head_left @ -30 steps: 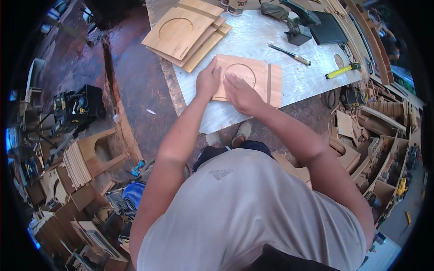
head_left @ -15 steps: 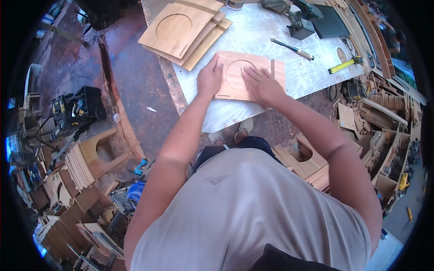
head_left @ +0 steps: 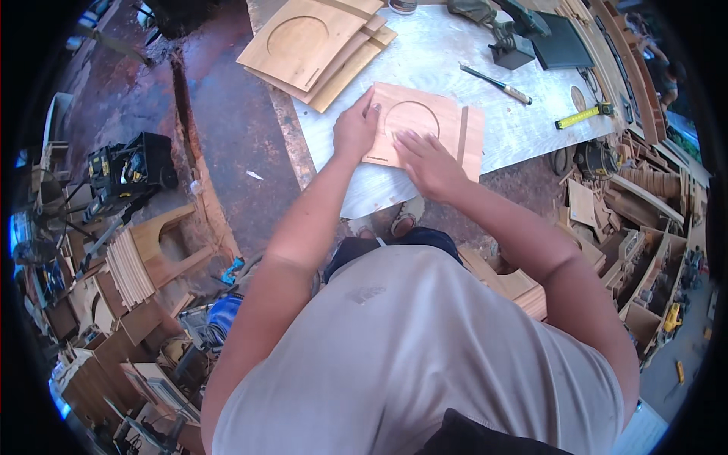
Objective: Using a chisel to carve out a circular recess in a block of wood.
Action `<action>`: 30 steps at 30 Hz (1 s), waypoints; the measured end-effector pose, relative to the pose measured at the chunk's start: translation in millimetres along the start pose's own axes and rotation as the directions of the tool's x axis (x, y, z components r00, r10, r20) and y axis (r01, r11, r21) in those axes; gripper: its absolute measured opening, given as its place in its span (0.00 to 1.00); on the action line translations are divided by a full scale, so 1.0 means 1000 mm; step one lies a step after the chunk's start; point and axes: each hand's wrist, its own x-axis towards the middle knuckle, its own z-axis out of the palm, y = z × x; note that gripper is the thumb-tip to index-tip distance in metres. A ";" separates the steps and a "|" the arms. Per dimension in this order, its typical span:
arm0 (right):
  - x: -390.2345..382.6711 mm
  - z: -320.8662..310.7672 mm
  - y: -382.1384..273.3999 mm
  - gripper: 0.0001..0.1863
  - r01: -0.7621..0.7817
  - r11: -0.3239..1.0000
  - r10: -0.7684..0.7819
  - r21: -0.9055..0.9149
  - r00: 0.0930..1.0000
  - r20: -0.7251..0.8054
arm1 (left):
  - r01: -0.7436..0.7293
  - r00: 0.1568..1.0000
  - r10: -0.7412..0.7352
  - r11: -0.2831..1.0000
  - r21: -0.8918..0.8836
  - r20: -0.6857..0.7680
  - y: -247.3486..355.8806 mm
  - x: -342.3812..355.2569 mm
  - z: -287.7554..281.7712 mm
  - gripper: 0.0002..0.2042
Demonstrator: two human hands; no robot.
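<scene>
A light wooden board [head_left: 413, 116] with a round recess and a straight groove near its right side lies on the white worktop [head_left: 508, 133]. My left hand [head_left: 355, 130] grips the board's left edge, thumb on top and fingers partly hidden around the side. On the board, my right hand [head_left: 431, 165] rests flat with fingers stretched over the near rim of the recess. Behind and to the left, a stack of similar wooden boards [head_left: 322, 47] sits slightly fanned out; the top one shows a round recess too.
On the worktop's right side lie a slim dark tool [head_left: 497, 83] with a pale handle and a yellow tape measure [head_left: 580, 117]. Farther back are a dark power tool [head_left: 512, 47], a black flat case [head_left: 563, 44] and a round container [head_left: 402, 7]. Wooden offcuts [head_left: 599, 205] stand at right.
My right hand has slid left and toward me, from the right part of the recess to its near rim. The board has turned slightly clockwise. My left hand keeps its grip.
</scene>
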 end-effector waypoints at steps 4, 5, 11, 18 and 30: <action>0.013 0.004 -0.005 0.25 -0.063 0.997 0.064 -0.040 0.998 0.027 | -0.041 0.999 0.041 0.999 0.032 0.000 -0.001 0.001 0.005 0.23; 0.024 0.008 -0.007 0.25 -0.101 0.995 0.101 -0.020 0.995 -0.013 | -0.056 0.998 0.056 0.998 0.012 -0.032 -0.001 0.004 0.005 0.22; -0.018 -0.006 -0.006 0.25 -0.063 0.996 0.066 -0.058 0.997 0.046 | -0.036 0.999 0.035 0.999 0.024 0.004 0.000 -0.003 0.003 0.23; -0.012 -0.005 -0.004 0.25 -0.071 0.997 0.072 -0.012 0.992 0.104 | 0.024 1.000 -0.024 0.999 0.040 -0.012 -0.002 -0.002 -0.001 0.23; 0.018 0.009 -0.005 0.25 -0.143 0.990 0.143 -0.005 0.990 -0.002 | -0.058 0.998 0.058 0.998 0.024 0.017 0.000 0.004 0.004 0.23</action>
